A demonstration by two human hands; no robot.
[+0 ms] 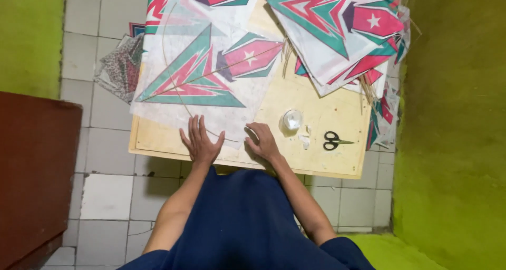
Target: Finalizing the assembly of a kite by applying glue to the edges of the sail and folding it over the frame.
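Observation:
A white paper kite [203, 75] with a teal, red and purple arrow print and a white star lies on a pale wooden board [327, 117]. Thin bamboo sticks run across it, one straight, one bowed. My left hand [200, 141] lies flat with fingers spread on the kite's near edge. My right hand [262, 141] presses the kite's near corner with curled fingers. Neither hand lifts anything.
A stack of finished kites [337, 32] covers the board's far right. A small clear round container [292, 119] and black scissors [333, 141] lie right of my hands. A dark red cabinet [31, 170] stands left; green walls on both sides; tiled floor [103, 196] below.

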